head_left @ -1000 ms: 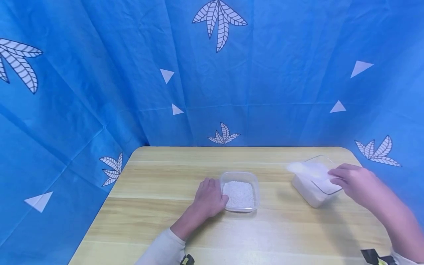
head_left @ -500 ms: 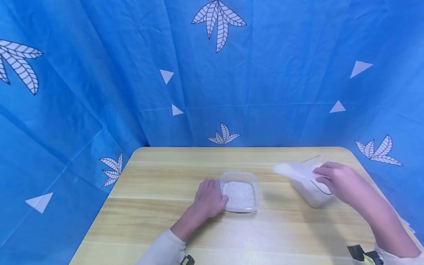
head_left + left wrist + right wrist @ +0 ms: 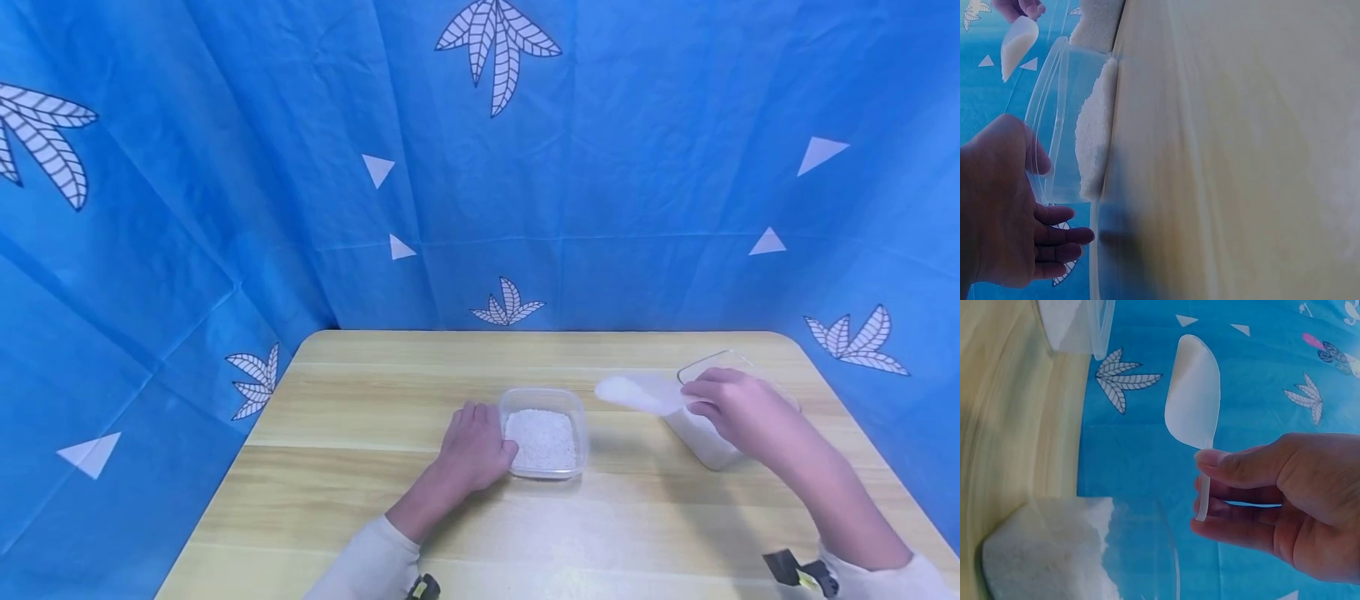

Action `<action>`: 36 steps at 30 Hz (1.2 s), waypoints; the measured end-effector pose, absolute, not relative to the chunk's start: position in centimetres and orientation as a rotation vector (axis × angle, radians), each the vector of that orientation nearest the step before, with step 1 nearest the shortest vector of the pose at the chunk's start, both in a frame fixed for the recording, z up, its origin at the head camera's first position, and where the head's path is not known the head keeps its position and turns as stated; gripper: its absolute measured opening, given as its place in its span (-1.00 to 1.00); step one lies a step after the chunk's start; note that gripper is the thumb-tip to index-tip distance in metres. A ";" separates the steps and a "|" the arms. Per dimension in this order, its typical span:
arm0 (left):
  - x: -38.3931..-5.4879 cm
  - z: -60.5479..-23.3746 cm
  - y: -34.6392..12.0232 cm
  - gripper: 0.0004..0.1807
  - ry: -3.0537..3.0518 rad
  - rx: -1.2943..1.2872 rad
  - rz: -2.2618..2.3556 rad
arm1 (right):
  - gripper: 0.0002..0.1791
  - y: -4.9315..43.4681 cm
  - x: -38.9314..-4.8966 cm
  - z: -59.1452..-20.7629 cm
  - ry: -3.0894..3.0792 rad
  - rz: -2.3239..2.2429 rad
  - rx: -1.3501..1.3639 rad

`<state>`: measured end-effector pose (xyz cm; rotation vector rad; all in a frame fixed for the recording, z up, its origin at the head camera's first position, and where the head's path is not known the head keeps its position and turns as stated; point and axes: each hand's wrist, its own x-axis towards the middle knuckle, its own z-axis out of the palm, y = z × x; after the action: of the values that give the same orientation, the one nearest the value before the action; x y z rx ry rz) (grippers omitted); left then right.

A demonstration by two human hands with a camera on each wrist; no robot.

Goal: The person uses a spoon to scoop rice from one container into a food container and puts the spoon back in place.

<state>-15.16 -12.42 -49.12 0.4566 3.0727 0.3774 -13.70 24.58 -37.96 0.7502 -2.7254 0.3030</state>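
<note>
My left hand point(image 3: 474, 446) holds the left side of a clear square plastic container point(image 3: 581, 454), its thumb over the rim and its fingers along the outside. White grains point(image 3: 542, 440) that look like rice lie in this container. Farther right, my right hand point(image 3: 738, 408) pinches the thin handle of a translucent white scoop point(image 3: 1194, 394) between thumb and fingers. Pale contents show in the scoop, raised and pointing left. Below and beyond that hand stands a larger clear container point(image 3: 701, 437), partly hidden by it and filled with similar white grains point(image 3: 1054, 550).
Both containers stand on a light wooden table point(image 3: 360, 500). A blue curtain point(image 3: 637, 167) with white leaf and triangle prints hangs behind the table and down its left side. Bare tabletop lies between the two containers.
My right hand has carried the scoop leftward, from over the larger container toward the smaller one. The left hand and both containers stay where they were.
</note>
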 end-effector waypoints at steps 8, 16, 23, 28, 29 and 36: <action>-15.2 -49.1 -12.3 -0.61 3.067 0.449 0.375 | -0.79 23.4 -14.4 -38.5 -2.721 0.323 0.802; -15.1 -48.9 -12.3 -0.62 3.065 0.451 0.382 | -0.79 22.4 -14.7 -39.0 -2.766 0.287 0.802; -15.1 -49.0 -12.4 -0.63 3.061 0.450 0.388 | -0.78 21.8 -14.8 -39.2 -2.838 0.271 0.770; -15.1 -48.9 -12.4 -0.63 3.066 0.457 0.380 | -0.76 21.4 -14.8 -39.1 -2.849 0.231 0.771; -15.1 -48.9 -12.4 -0.63 3.066 0.459 0.381 | -0.75 21.3 -14.8 -39.1 -2.843 0.216 0.777; -15.2 -49.0 -12.4 -0.63 3.066 0.460 0.387 | -0.75 20.7 -14.8 -39.0 -2.792 0.129 0.811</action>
<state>-15.16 -12.42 -48.95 0.4597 3.0664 0.3868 -14.82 20.68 -39.03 0.8111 -2.7919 0.1287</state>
